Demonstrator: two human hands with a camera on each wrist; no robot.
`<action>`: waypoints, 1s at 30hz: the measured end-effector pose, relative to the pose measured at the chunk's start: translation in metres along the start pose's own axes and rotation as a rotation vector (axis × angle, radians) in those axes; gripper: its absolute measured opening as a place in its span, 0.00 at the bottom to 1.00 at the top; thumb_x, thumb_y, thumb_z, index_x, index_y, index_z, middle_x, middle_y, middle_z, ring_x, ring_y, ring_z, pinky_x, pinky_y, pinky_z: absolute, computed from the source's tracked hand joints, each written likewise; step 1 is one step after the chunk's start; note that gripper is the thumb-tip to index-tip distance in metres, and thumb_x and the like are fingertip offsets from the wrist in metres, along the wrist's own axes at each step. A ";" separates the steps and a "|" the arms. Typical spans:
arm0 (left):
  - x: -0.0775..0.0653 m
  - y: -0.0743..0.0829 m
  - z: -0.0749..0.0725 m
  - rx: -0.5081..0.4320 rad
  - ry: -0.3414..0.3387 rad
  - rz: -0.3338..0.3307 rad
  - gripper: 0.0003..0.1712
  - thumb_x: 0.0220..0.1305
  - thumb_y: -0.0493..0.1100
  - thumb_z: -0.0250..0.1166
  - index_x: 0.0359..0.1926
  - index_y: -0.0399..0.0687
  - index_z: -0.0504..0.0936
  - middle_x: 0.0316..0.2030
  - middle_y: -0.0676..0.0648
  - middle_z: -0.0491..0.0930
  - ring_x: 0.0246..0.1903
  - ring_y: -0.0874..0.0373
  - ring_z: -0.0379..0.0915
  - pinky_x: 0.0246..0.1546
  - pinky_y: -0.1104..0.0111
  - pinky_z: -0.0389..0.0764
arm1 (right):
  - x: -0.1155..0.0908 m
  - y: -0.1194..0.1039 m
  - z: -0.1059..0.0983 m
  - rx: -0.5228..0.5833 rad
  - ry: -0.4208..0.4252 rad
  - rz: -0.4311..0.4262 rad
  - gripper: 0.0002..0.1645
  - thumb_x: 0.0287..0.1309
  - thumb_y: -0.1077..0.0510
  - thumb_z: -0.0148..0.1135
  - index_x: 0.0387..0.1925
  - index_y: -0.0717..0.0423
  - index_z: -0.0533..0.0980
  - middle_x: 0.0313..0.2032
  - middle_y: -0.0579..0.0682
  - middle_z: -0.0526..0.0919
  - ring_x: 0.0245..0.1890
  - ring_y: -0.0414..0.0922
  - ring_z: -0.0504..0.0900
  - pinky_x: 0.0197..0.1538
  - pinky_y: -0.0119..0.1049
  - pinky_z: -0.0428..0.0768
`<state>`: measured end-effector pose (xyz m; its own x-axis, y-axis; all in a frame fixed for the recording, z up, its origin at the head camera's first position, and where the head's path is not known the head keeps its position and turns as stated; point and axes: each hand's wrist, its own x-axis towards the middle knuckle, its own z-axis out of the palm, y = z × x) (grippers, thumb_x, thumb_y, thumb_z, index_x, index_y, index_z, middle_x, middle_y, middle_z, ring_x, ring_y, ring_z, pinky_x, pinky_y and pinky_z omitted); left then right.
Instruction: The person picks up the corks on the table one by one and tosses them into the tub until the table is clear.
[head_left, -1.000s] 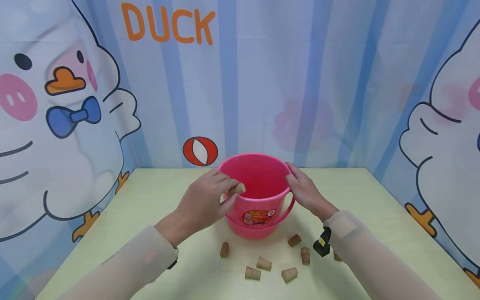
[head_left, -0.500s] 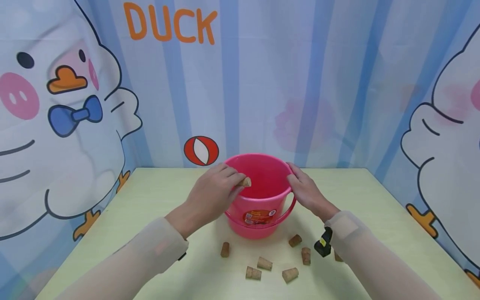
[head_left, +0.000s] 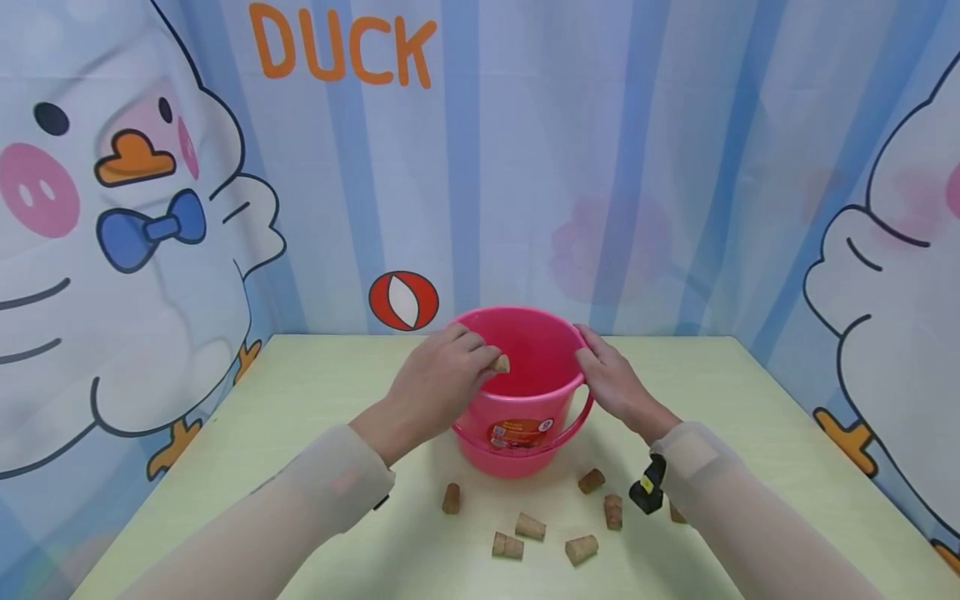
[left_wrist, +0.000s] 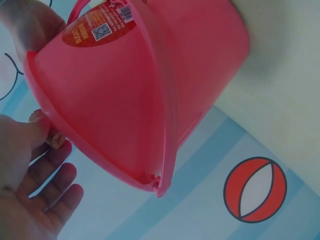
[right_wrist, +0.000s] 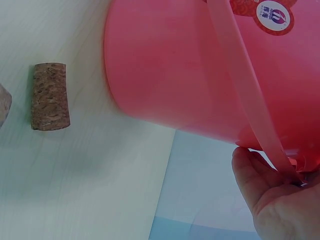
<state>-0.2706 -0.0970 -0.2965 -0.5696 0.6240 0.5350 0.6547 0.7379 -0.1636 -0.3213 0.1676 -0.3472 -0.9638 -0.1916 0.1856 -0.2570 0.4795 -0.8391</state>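
A pink plastic bucket (head_left: 480, 421) with a red label stands upright on the table. Over the left part of its opening, my left hand (head_left: 435, 383) pinches a cork (head_left: 501, 364) between thumb and fingers. The left wrist view has that cork (left_wrist: 56, 138) at the bucket's rim, partly hidden by the thumb. My right hand (head_left: 613, 379) grips the rim on the right, beside the handle's (right_wrist: 250, 85) attachment, with the thumb inside or over the edge hard to make out. The bucket's bottom inside is hidden.
Several loose corks lie on the pale table (head_left: 322, 392) in front of the bucket, among them a cork (head_left: 451, 498) at the left and a cork (head_left: 582, 549) nearest me. One is partly behind the right sleeve. A printed duck curtain (head_left: 525, 167) hangs behind.
My left hand has moved right and slightly up, bringing the cork from the bucket's near left rim to over its opening. The right hand keeps its hold on the rim.
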 end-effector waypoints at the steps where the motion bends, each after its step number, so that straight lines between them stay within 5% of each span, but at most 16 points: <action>1: 0.001 0.000 0.000 -0.001 -0.005 -0.003 0.22 0.58 0.45 0.78 0.54 0.48 0.88 0.45 0.50 0.87 0.47 0.54 0.79 0.50 0.65 0.84 | 0.000 0.000 0.000 0.000 0.001 0.003 0.36 0.77 0.51 0.44 0.81 0.50 0.51 0.69 0.57 0.70 0.64 0.59 0.74 0.57 0.53 0.83; 16: 0.007 0.004 0.001 -0.075 -0.112 -0.144 0.27 0.60 0.48 0.76 0.60 0.48 0.84 0.50 0.47 0.85 0.51 0.52 0.78 0.52 0.62 0.84 | -0.001 -0.001 0.000 0.015 -0.003 0.009 0.36 0.78 0.51 0.44 0.81 0.51 0.50 0.70 0.57 0.69 0.64 0.59 0.74 0.58 0.53 0.82; 23: 0.003 0.001 0.001 -0.082 -0.088 -0.145 0.26 0.64 0.49 0.73 0.61 0.47 0.84 0.52 0.47 0.85 0.54 0.51 0.78 0.53 0.61 0.84 | -0.001 0.001 -0.001 0.003 -0.006 -0.007 0.37 0.77 0.51 0.41 0.81 0.53 0.49 0.71 0.59 0.68 0.65 0.59 0.73 0.61 0.55 0.80; 30: -0.006 -0.002 0.000 -0.120 0.005 -0.129 0.25 0.63 0.48 0.74 0.59 0.47 0.84 0.51 0.47 0.85 0.53 0.51 0.79 0.51 0.60 0.85 | -0.001 0.000 -0.001 0.002 -0.003 0.003 0.37 0.77 0.51 0.42 0.81 0.52 0.49 0.71 0.58 0.68 0.65 0.59 0.73 0.60 0.54 0.81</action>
<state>-0.2685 -0.1022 -0.2997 -0.6507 0.5244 0.5491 0.6309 0.7759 0.0067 -0.3203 0.1681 -0.3470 -0.9642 -0.1931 0.1816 -0.2541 0.4783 -0.8407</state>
